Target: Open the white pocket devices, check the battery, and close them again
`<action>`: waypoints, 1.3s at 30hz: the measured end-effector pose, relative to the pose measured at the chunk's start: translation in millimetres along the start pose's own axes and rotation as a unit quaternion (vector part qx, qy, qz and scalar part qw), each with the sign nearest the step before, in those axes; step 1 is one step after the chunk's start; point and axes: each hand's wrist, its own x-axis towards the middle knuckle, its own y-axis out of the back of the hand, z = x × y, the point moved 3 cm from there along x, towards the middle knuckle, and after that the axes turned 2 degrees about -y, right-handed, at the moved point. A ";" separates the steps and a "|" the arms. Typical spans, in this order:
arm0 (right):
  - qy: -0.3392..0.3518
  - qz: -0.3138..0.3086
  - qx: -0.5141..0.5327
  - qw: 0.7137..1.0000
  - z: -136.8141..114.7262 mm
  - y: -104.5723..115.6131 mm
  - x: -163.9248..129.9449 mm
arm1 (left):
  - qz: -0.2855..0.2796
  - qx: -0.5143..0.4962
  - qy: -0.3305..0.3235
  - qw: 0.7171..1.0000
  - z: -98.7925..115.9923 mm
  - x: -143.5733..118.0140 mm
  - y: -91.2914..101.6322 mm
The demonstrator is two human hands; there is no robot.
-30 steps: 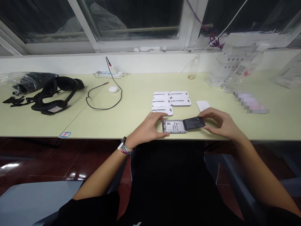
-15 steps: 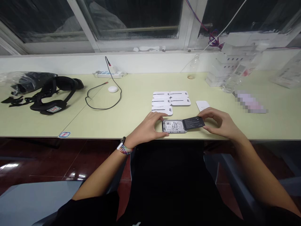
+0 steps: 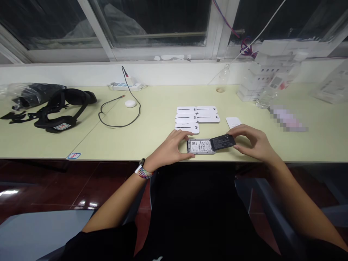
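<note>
My left hand [image 3: 174, 148] grips the left end of a small white device [image 3: 201, 146] near the table's front edge, thumb on the near side and fingers on the far side. The device lies with its inside up, showing a printed label and a barcode. A flat black battery [image 3: 223, 141] is pinched by its right end between the thumb and fingers of my right hand [image 3: 251, 143]. Its left end meets the device's right end, and it sits slightly askew. Behind my right hand lies a white cover [image 3: 233, 122], partly hidden by the fingers.
Several white devices marked with a line and a W [image 3: 208, 117] lie beyond my left hand. A black cable [image 3: 119, 125], a white round object [image 3: 130, 104] and a black headset [image 3: 63, 112] are to the left. White boxes [image 3: 251, 85] and clear bottles [image 3: 268, 98] stand back right.
The battery's right end has shifted very slightly left and its tilt has changed a little. Both hands keep their holds, and everything else stays in place.
</note>
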 end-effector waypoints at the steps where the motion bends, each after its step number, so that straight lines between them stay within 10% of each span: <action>1: 0.012 0.002 -0.006 1.000 -2.0 -0.5 1.6 | 0.000 0.000 -0.001 1.000 0.1 0.1 0.0; 39: 0.063 -0.207 -0.109 0.970 -67.5 -58.6 85.6 | 0.005 0.007 0.011 1.000 1.9 0.5 1.9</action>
